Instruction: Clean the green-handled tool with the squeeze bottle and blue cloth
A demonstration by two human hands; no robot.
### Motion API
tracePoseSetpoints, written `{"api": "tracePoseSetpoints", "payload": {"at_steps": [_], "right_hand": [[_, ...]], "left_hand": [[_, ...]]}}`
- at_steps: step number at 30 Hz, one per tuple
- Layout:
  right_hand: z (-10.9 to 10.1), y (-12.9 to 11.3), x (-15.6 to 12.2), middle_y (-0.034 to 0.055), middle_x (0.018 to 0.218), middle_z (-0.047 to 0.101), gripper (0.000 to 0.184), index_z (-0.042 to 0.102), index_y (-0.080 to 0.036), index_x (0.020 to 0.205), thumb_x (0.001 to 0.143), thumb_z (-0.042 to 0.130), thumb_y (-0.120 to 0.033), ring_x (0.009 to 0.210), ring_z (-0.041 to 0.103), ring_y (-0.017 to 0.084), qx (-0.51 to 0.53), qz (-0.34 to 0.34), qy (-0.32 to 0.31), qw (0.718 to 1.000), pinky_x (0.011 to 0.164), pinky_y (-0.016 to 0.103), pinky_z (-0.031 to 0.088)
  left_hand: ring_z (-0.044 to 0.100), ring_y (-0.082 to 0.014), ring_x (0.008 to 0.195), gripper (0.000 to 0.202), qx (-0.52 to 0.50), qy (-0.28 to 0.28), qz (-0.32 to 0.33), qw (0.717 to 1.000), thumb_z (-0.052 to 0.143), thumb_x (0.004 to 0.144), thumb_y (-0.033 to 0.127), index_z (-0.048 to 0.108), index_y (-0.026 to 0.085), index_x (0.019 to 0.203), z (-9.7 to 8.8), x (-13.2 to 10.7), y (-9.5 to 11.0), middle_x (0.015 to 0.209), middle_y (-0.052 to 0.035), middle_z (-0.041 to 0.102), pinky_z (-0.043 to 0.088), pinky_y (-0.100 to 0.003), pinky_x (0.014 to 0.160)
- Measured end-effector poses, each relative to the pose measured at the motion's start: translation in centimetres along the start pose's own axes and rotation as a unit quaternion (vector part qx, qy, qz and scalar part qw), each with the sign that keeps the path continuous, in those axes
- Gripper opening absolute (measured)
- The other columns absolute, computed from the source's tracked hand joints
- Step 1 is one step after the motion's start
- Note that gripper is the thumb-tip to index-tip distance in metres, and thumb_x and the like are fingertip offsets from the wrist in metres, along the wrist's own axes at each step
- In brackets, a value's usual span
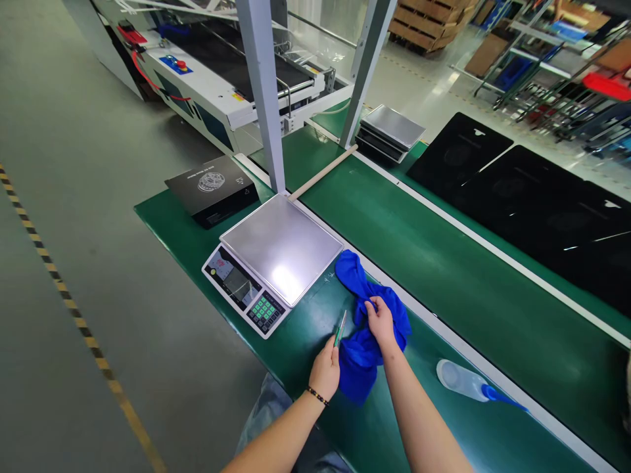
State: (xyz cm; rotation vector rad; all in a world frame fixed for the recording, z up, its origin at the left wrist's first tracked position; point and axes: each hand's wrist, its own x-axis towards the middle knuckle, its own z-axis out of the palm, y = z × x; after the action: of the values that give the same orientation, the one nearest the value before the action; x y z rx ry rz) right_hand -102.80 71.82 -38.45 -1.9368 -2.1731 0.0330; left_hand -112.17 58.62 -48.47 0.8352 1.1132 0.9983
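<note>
My left hand [325,369], with a beaded bracelet at the wrist, is closed around a slim green-handled tool [341,327]. Its thin metal tip points away from me; I cannot tell its exact kind. A crumpled blue cloth [359,373] lies on the green table just right of that hand. My right hand [381,322] has its fingers pinched on the upper part of the cloth. Beyond both hands sits a weighing scale [283,246] with a bare metal plate, and the cloth's far end is close to the plate's corner.
A squeeze bottle [461,379] with a blue nozzle lies at right. The green conveyor belt [434,256] runs beside the table, with a wooden stick [323,172] across it. A black box [213,190], a post [263,98], a second scale [392,126] and black panels [522,190] stand farther off.
</note>
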Motion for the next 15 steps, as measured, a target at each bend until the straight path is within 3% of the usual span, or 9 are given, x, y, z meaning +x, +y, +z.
{"api": "tracePoseSetpoints", "payload": {"at_steps": [2,4,6,8,11,13,15], "right_hand": [[-1.4,0.7,-1.0,0.0071,0.075,0.053,0.047,0.048,-0.01,0.085,0.074,0.033,-0.054,0.066,0.048,0.013,0.041,0.0,-0.007,0.999,0.063,0.022,0.039],[-2.3,1.1,-2.3,0.0069,0.072,0.051,0.051,0.046,-0.01,0.084,0.074,0.032,-0.057,0.063,0.047,0.012,0.06,0.01,-0.004,0.998,0.06,0.022,0.04],[-2.3,1.0,-3.8,0.0065,0.072,0.051,0.049,0.046,-0.01,0.086,0.076,0.032,-0.056,0.063,0.047,0.012,0.061,0.016,0.002,0.998,0.06,0.022,0.04],[-1.5,0.6,-5.5,0.0047,0.072,0.052,0.046,0.048,-0.011,0.091,0.077,0.035,-0.052,0.057,0.046,0.01,0.047,0.017,-0.007,0.999,0.057,0.021,0.038],[0.7,-0.1,-7.4,0.0024,0.078,0.057,0.031,0.051,-0.014,0.094,0.082,0.037,-0.039,0.058,0.048,0.009,-0.055,-0.003,-0.066,0.996,0.059,0.02,0.036],[2.1,-0.5,-7.5,0.0033,0.082,0.058,0.023,0.053,-0.014,0.088,0.083,0.036,-0.029,0.065,0.051,0.011,-0.132,-0.001,-0.082,0.988,0.061,0.021,0.033],[2.6,-0.5,-6.4,0.0059,0.082,0.058,0.019,0.052,-0.012,0.083,0.082,0.036,-0.023,0.068,0.051,0.013,-0.173,0.022,-0.058,0.983,0.058,0.023,0.028]], "left_hand": [[0.048,-0.0205,0.099,0.049,0.129,0.031,0.058,0.989,0.028,0.086,0.016,0.028,0.021,0.135,-0.7,-0.4,-0.3,0.114,-0.011,0.043,0.037,-0.036,0.088],[0.049,-0.0215,0.092,0.058,0.319,0.049,0.096,0.941,0.029,0.082,0.008,0.024,0.027,0.137,-1.0,-0.5,-0.6,0.109,-0.0111,0.042,0.042,-0.036,0.079],[0.05,-0.0194,0.088,0.063,0.443,0.056,0.115,0.888,0.027,0.08,0.002,0.024,0.029,0.136,-1.0,-0.4,-0.9,0.102,-0.0105,0.042,0.044,-0.032,0.074],[0.05,-0.0178,0.086,0.063,0.466,0.054,0.12,0.875,0.026,0.079,0.001,0.024,0.029,0.136,-0.7,-0.2,-1.2,0.098,-0.0102,0.042,0.045,-0.03,0.072],[0.051,-0.017,0.084,0.062,0.484,0.049,0.123,0.865,0.025,0.08,0.001,0.024,0.027,0.137,-0.2,-0.1,-1.3,0.099,-0.0107,0.04,0.046,-0.03,0.07],[0.051,-0.017,0.084,0.062,0.499,0.041,0.127,0.856,0.026,0.08,0.002,0.024,0.026,0.137,-0.1,-0.2,-1.2,0.1,-0.0114,0.039,0.046,-0.029,0.069],[0.051,-0.0168,0.083,0.062,0.515,0.03,0.131,0.847,0.028,0.078,0.001,0.024,0.023,0.137,0.1,-0.4,-1.0,0.1,-0.012,0.039,0.047,-0.028,0.068]]}}
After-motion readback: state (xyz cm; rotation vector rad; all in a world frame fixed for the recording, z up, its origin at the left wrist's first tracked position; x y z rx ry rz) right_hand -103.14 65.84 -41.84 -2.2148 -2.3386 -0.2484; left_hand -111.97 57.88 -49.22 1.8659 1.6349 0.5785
